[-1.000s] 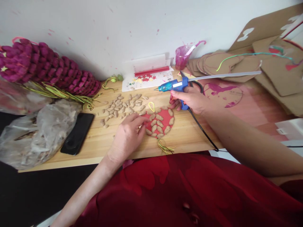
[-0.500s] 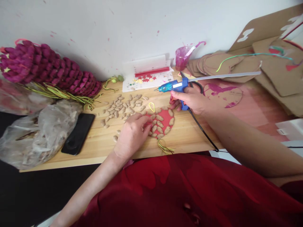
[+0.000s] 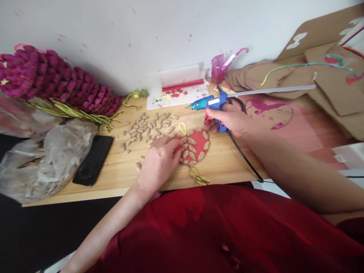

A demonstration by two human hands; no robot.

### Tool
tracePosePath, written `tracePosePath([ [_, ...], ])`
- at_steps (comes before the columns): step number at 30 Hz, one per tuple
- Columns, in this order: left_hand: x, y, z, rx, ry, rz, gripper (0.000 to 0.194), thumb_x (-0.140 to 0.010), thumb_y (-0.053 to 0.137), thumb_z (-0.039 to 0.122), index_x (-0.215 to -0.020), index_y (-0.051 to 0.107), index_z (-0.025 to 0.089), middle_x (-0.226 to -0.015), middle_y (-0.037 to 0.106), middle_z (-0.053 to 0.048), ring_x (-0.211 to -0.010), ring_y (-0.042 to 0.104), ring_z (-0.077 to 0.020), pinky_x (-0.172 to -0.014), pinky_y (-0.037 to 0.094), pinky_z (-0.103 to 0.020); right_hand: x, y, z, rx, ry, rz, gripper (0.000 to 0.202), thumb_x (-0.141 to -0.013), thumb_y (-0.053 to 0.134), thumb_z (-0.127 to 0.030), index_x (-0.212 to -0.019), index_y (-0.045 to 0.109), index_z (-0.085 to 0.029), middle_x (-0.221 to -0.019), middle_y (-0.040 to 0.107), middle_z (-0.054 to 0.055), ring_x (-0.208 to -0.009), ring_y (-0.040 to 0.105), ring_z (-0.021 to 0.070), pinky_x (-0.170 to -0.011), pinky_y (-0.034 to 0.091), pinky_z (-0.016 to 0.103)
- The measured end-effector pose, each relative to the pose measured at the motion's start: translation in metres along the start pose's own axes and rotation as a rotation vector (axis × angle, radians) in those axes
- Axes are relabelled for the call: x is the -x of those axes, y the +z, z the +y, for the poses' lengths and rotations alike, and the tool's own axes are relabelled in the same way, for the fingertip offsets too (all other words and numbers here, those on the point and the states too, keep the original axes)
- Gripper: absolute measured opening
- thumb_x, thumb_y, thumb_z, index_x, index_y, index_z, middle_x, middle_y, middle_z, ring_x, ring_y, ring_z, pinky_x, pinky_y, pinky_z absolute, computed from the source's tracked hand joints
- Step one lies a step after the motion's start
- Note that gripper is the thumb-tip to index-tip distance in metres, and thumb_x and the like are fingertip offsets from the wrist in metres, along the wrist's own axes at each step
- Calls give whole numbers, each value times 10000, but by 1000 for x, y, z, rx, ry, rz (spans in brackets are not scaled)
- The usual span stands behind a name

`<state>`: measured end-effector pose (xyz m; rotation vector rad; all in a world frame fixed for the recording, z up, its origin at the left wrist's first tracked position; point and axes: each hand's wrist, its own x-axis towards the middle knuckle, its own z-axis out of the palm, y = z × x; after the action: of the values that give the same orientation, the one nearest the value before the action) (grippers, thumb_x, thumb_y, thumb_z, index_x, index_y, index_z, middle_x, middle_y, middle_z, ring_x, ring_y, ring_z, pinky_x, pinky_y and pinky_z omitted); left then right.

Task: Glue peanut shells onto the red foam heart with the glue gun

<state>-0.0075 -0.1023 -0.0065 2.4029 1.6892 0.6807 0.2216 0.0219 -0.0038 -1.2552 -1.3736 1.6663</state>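
A red heart-shaped piece (image 3: 200,140) lies on the wooden table with several unshelled peanuts (image 3: 192,148) set on it. It has a yellow loop (image 3: 182,128) at its top and a green-yellow tassel (image 3: 199,177) at its lower tip. At its left side, my left hand (image 3: 162,157) is closed with the fingertips down among the peanuts; a peanut seems pinched there, mostly hidden. My right hand (image 3: 227,119) grips a blue glue gun (image 3: 212,103) above and to the right of the heart. Its nozzle points left, and a long clear glue stick (image 3: 270,91) juts from its back.
Loose peanuts (image 3: 142,129) are spread left of the heart. A black phone (image 3: 93,161), a plastic bag (image 3: 54,159) and a magenta strand of hearts (image 3: 62,81) lie further left. Behind are star stickers (image 3: 178,93), a pink cup (image 3: 218,68), scissors (image 3: 237,101) and cardboard pieces (image 3: 265,77).
Almost nothing differs. Both hands stay in place, with the left fingers at the heart's left side and the glue gun held at the same spot; the view shifts very slightly.
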Motion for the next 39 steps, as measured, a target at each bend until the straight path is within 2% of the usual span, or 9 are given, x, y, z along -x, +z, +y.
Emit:
tracePosePath([
  [5,-6,0,0,27,73,11,133,-942,622,124,-997,728,183,-919,686,-61,-874,657,-204,-789,557,-349,0,0,0,-4,8,4,270,-949,705,-335,-724,639,-200,-747,695,58,-608,706,166,-433,493,230],
  [9,-17,1,4,24,180,-50,152,-977,599,154,-1018,742,184,-932,678,-65,-860,639,-189,-780,539,-327,0,1,-1,-11,14,14,280,-966,687,-314,-717,636,-196,-741,692,58,-597,707,159,-425,488,218],
  [15,-25,4,7,11,224,-113,154,-980,606,145,-1026,753,159,-947,675,-83,-854,641,-187,-768,529,-321,0,2,-3,-14,31,17,278,-979,676,-282,-727,633,-174,-697,675,37,-558,698,135,-411,479,185],
  [23,-25,3,7,44,191,-127,155,-962,620,123,-1023,757,163,-970,689,-87,-873,657,-201,-789,540,-341,0,2,-3,-16,26,15,281,-990,654,-251,-723,644,-165,-706,673,38,-552,705,137,-413,476,186],
  [31,-16,-1,-3,81,81,-12,220,-910,609,39,-992,757,179,-919,739,-54,-842,674,-196,-786,553,-342,1,2,-3,-19,20,14,304,-993,646,-243,-699,650,-169,-692,673,44,-556,705,143,-415,477,198],
  [39,-13,-1,-2,57,78,-63,228,-914,621,54,-1023,759,199,-1008,762,-54,-919,687,-224,-863,568,-387,1,2,-4,-9,31,15,284,-974,686,-282,-717,634,-172,-699,674,43,-564,701,143,-418,478,193],
])
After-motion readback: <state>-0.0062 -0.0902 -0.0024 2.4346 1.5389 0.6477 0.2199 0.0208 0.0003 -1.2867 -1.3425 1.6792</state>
